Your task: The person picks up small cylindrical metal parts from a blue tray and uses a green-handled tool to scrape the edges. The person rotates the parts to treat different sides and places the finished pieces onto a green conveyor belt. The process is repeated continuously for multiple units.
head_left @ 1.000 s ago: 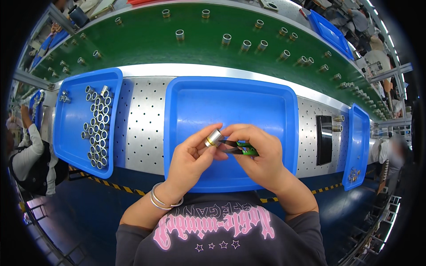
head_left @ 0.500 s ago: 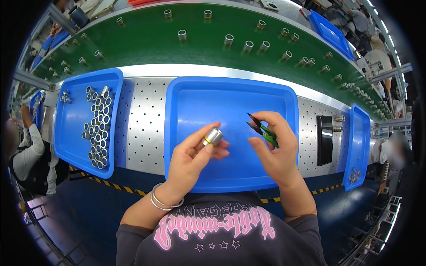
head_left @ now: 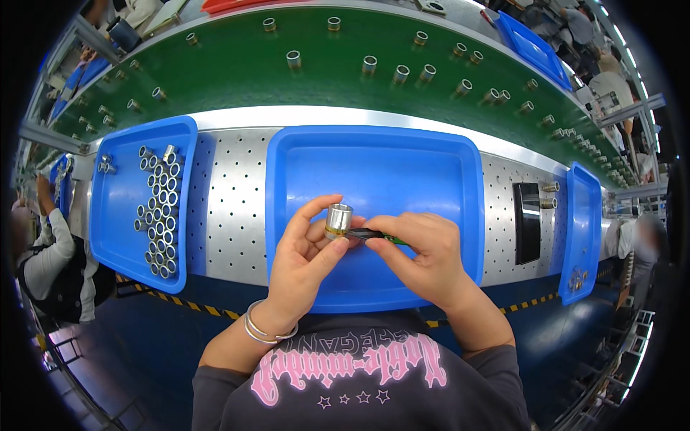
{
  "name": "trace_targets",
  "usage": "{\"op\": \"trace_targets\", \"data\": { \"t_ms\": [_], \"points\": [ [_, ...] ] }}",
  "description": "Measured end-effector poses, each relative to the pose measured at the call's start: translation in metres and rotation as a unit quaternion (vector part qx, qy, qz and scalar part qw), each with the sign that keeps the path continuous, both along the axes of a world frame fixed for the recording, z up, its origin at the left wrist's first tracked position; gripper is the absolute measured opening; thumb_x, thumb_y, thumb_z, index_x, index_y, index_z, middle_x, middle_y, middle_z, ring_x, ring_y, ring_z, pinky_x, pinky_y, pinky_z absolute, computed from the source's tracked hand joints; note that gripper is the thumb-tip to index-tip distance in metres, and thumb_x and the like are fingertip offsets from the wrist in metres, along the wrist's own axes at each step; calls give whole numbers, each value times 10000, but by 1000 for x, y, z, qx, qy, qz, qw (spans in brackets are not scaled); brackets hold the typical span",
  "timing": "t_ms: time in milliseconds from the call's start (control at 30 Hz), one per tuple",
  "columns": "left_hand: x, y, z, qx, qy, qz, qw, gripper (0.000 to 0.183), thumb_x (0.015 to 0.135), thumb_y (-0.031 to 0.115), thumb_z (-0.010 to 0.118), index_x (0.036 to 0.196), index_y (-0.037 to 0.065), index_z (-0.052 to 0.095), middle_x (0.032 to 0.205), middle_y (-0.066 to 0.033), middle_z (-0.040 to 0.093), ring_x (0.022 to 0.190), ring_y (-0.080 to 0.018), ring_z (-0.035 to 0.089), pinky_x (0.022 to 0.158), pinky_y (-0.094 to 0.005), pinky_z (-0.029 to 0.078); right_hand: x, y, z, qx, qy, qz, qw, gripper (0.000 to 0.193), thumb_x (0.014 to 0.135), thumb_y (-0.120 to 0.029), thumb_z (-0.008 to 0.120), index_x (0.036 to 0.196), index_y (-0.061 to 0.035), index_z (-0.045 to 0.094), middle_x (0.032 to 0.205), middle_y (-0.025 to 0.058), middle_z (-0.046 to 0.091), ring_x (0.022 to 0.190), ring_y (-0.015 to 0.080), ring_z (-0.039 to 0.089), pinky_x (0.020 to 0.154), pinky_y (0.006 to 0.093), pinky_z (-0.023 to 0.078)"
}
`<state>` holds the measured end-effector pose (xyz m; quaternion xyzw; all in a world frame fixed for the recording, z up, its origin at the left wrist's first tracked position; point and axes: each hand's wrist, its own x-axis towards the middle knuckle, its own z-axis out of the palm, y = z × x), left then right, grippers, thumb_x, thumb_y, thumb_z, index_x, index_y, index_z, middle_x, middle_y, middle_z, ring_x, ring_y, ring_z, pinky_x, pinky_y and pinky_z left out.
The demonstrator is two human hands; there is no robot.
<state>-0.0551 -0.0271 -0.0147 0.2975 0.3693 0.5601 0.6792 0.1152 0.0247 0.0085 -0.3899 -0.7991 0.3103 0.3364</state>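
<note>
Between the fingers and thumb of my left hand [head_left: 305,248] is a short shiny metal sleeve [head_left: 338,218], held nearly upright with its open end up. A yellowish band runs round its lower part. My right hand [head_left: 425,255] is closed on small thread snips [head_left: 392,238] with green handles and dark blades. The blade tips meet the sleeve's lower side by the yellowish band; whether they cut into anything cannot be made out. Both hands are over the near half of a blue tray [head_left: 374,136].
At left, a blue tray [head_left: 188,179] holds many metal sleeves [head_left: 159,208]. A black phone-like slab [head_left: 528,223] and two small metal pieces [head_left: 550,195] lie at right, before another blue tray [head_left: 575,237]. Beyond runs a green belt [head_left: 237,72] with scattered sleeves. A person [head_left: 57,251] works far left.
My right hand has moved left and down, bringing the snips from apart to against the sleeve; their blades have come together. The sleeve has turned from tilted to nearly upright.
</note>
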Motion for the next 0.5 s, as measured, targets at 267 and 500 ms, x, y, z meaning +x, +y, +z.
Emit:
{"op": "trace_targets", "data": {
  "t_ms": [267, 500],
  "points": [
    [-1, -1, -2, 12, 10, -3, 1000, 473, 868, 7, 533, 1297, 19, 332, 1144, -175, 554, 1061, -201, 549, 931, -306, 432, 0, -1, -1, -1, 3, 1, 1000, 147, 740, -154, 680, 883, -122, 678, 619, 27, 591, 530, 185, 563, 492, 287, 404],
    [-3, -1, -1, 13, 11, -8, 1000, 477, 863, 1, 540, 1294, 24, 338, 1142, -173, 557, 1064, -200, 548, 934, -305, 430, -1, -2, -1, -4, 0, -2, 1000, 138, 738, -148, 680, 874, -123, 679, 608, 24, 583, 521, 182, 556, 486, 285, 399]
  ]
}}
